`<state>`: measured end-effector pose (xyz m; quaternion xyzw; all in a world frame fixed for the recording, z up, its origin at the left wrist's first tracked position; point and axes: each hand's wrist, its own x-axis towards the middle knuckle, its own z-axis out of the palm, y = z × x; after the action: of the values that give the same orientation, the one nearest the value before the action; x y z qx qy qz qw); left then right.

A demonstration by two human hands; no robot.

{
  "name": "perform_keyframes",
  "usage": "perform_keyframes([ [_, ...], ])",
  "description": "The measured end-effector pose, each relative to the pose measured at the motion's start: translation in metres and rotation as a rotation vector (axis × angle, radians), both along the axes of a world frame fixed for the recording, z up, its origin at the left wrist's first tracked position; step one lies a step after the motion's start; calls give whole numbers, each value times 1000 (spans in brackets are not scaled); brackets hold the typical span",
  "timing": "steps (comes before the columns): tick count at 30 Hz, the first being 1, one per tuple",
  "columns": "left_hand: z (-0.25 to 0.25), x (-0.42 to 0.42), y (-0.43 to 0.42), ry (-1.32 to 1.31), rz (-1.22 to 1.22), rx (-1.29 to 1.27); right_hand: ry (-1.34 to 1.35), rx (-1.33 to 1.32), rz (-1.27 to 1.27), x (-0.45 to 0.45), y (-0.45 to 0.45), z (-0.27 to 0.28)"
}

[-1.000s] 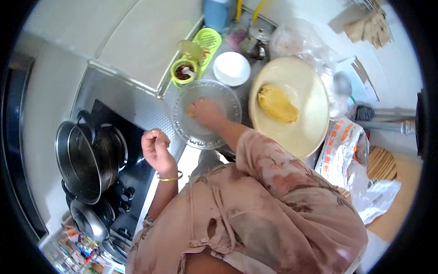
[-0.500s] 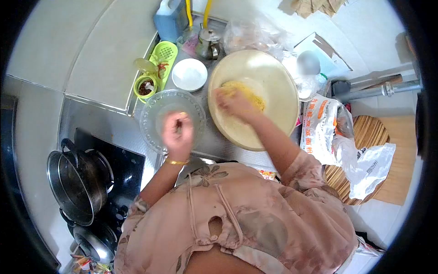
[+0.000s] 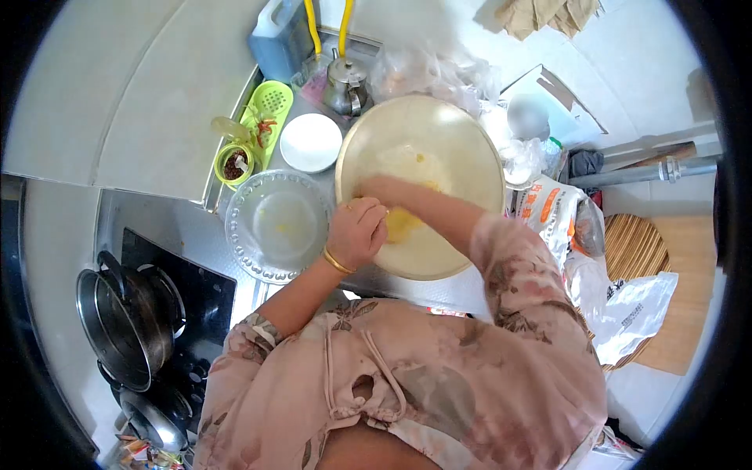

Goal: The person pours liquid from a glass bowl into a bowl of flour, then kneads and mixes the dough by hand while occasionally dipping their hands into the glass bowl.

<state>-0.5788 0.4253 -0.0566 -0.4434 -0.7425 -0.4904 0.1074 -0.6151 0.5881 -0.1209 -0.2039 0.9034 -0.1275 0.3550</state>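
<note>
A large cream basin [image 3: 462,149] stands on the counter with a yellow, dough-like mixture [image 3: 403,225] at its bottom. My left hand [image 3: 358,229], with a gold bangle at the wrist, is closed around the basin's near-left rim. Inside that rim is my right hand [image 3: 380,189], reaching across from the right, down by the mixture. Its fingers are largely hidden by the left hand and its own back. Just left of the basin, a clear plastic bowl [image 3: 270,211] with a beaded rim holds a few yellow specks.
Behind the clear bowl are a white bowl [image 3: 311,142], a green caddy [image 3: 272,102] and a chilli jar [image 3: 235,164]. A metal kettle [image 3: 345,84] stands behind the basin. A wok [image 3: 129,329] sits on the stove at left. A flour bag [image 3: 548,207] lies at right.
My left hand has moved from over the clear bowl to the basin's rim. My right hand has shifted toward that same rim. The camera view has tilted slightly.
</note>
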Motion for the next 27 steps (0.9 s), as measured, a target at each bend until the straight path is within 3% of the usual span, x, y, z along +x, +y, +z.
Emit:
perform_keyframes([
  [2,-3,2,-2,2,37,-18,116,-68,-55,41,-10,74],
  [8,-5,4,-1,19,54,-40,118,-57,-235,65,38,80],
  [11,-4,4,1,28,43,-39,84,-61,-237,54,44,56],
  [14,-4,3,0,34,49,-44,169,-156,-459,46,70,53],
  [16,-5,7,0,32,49,-50,-56,-711,-818,32,101,51],
  [18,-6,5,0,38,45,-52,211,-435,-1012,34,131,45],
  [21,-6,4,2,33,31,-46,93,-22,-741,47,139,46],
  [24,-4,4,2,56,45,-36,614,125,-402,103,94,9],
  [26,-7,3,3,69,59,-23,504,141,-484,125,68,7],
  [27,-9,3,2,76,58,-20,277,242,-355,130,49,21],
])
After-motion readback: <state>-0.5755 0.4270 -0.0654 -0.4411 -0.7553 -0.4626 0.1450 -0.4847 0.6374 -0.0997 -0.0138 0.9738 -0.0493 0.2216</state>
